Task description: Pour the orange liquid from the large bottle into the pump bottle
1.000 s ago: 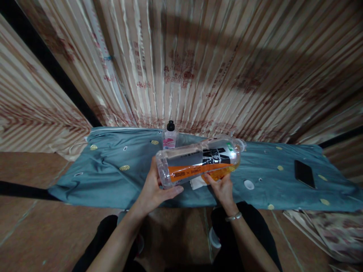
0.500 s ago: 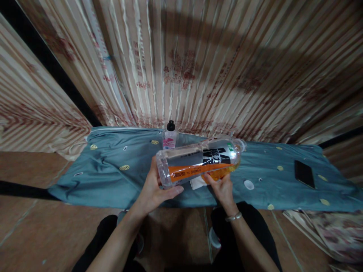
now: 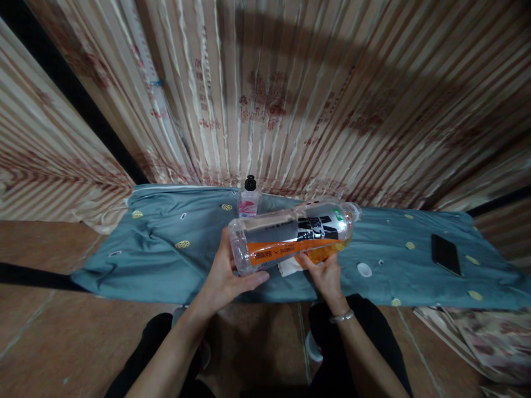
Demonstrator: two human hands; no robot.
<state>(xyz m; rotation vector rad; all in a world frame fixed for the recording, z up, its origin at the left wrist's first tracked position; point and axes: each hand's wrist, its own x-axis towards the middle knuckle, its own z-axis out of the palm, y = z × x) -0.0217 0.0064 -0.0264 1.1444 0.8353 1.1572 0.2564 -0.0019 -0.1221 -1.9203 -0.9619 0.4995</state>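
A large clear plastic drink bottle [image 3: 286,235] with a silver, black and orange label lies almost level in front of me, its neck pointing right. My left hand [image 3: 232,268] is closed around its base end, thumb along the near side. Amber liquid [image 3: 321,253] shows along the lower side near the shoulder. There my right hand [image 3: 326,273] is closed on the bottle from beneath, its fingers partly hidden. Below the bottle is a piece of white tissue or cloth [image 3: 288,267]. A round white cap [image 3: 364,270] lies on the fabric to the right.
Teal patterned fabric [image 3: 157,265] covers the long, low surface. A small clear bottle with a black top [image 3: 248,200] stands behind the drink bottle. A black phone [image 3: 445,254] lies at the right. Pleated curtains [image 3: 265,99] hang behind, and dark poles [image 3: 74,88] frame the sides.
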